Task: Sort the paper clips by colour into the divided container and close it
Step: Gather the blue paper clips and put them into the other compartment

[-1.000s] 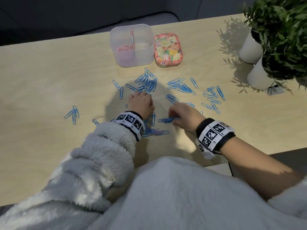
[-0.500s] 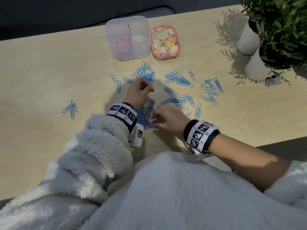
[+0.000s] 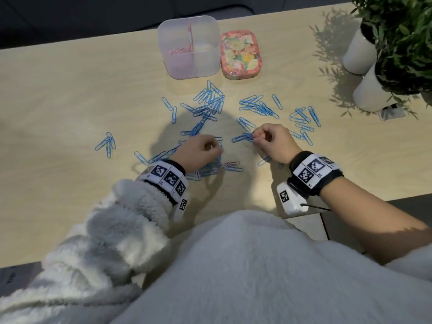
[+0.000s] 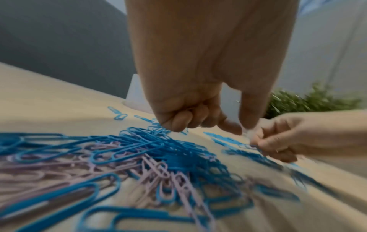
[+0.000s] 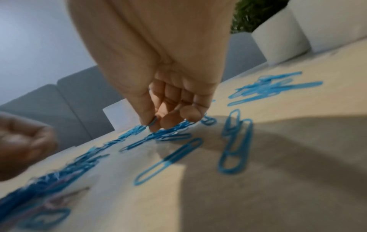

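A pale wooden table (image 3: 58, 94) is seen from above, lit in patches, with a grey sofa (image 5: 65, 95) blurred behind it in the wrist views. Blue paper clips (image 3: 208, 101) are scattered all over the tabletop ahead of both hands, and a few stragglers (image 3: 108, 142) are left well off to the left of the left hand. Straight ahead of the hands, past the clips, the clear divided container (image 3: 189, 46) is parked open, with pink clips (image 3: 176, 51) already sitting in its far-left compartment; the floral lid (image 3: 241, 53) is lying just to its right. Two white plant pots (image 3: 367, 87) with green foliage (image 3: 402, 38) are found way off beyond the right hand. The left hand (image 3: 199, 153) is held knuckles-up over a mixed heap of blue and pink clips (image 4: 155, 164), fingers curled in tight; whether anything is actually gripped can't be told, since the fingertips are blurred in the left wrist view. The right hand (image 3: 272, 142) is held low, just to the right of the left one and apart from it, and a bunch of blue clips (image 3: 243, 137) is pinched between thumb and fingertips (image 5: 168, 120), sticking out leftwards. Fluffy white sleeves (image 3: 131, 220) and tagged wristbands (image 3: 313, 170) are worn.
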### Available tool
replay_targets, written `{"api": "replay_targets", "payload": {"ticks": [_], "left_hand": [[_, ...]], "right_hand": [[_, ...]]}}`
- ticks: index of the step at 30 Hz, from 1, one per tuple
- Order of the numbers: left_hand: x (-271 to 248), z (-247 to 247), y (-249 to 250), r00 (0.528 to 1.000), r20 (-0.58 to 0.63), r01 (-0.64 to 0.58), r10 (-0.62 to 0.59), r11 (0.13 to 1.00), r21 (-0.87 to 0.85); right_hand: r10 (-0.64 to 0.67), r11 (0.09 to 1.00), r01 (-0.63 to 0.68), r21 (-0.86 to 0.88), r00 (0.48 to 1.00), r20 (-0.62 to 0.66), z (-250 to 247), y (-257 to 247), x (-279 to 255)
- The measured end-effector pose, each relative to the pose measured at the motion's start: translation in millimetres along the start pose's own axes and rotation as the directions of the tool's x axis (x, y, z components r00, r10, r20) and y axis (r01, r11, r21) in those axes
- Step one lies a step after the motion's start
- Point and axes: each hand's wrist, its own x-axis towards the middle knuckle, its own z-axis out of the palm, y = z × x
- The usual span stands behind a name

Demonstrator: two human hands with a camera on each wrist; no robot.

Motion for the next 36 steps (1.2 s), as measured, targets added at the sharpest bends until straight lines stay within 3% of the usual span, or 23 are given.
{"api": "replay_targets", "payload": {"ticks": [5, 7, 8, 10, 13, 20, 24, 27, 29, 36], "left_hand": [[-12.8, 16.4, -7.4, 0.986, 0.087, -0.163, 0.143, 0.933, 0.322], [-14.8, 20.1, -9.2, 0.981, 0.077, -0.192, 0.176, 0.898, 0.396], [-15.4, 21.4, -10.5, 0.981, 0.059, -0.191, 0.183, 0.894, 0.405], [-17.5, 23.1, -13.4, 0.984, 0.023, -0.172, 0.179, 0.894, 0.414], [-20.8, 25.3, -17.1, 0.987, 0.001, -0.146, 0.162, 0.887, 0.438], [-25.8, 32.6, -17.7, 0.975, -0.074, -0.160, 0.211, 0.889, 0.428], [-28.6, 30.3, -21.0, 0.982, -0.094, -0.121, 0.165, 0.923, 0.365], [-30.1, 30.2, -21.1, 0.977, -0.093, -0.145, 0.194, 0.913, 0.381], [-28.7, 31.5, -19.5, 0.972, -0.080, -0.172, 0.223, 0.896, 0.409], [-15.5, 35.6, -10.2, 0.976, -0.013, -0.184, 0.216, 0.859, 0.478]], "right_hand": [[-0.024, 0.994, 0.026, -0.104, 0.999, 0.028, 4.6, -1.0, -10.1], [-0.109, 0.957, 0.092, -0.274, 0.993, -0.050, 11.3, -2.9, -15.1], [-0.177, 0.922, 0.146, -0.358, 0.983, -0.057, 15.0, -5.4, -17.4], [-0.267, 0.867, 0.273, -0.417, 0.961, 0.074, 24.8, -12.6, -20.4], [-0.217, 0.852, 0.325, -0.410, 0.932, 0.289, 41.2, -22.8, -25.1], [-0.178, 0.853, 0.305, -0.423, 0.932, 0.315, 50.8, -27.7, -24.4], [-0.121, 0.944, 0.169, -0.285, 0.977, 0.177, 29.5, -19.3, -17.9], [-0.004, 0.997, -0.003, 0.076, 0.996, 0.090, 9.9, -13.7, -14.3], [0.053, 0.956, -0.074, 0.284, 0.995, 0.079, 0.4, -11.9, -12.2], [0.216, 0.796, -0.235, 0.558, 0.971, 0.099, -4.2, -10.8, -6.1]]}}
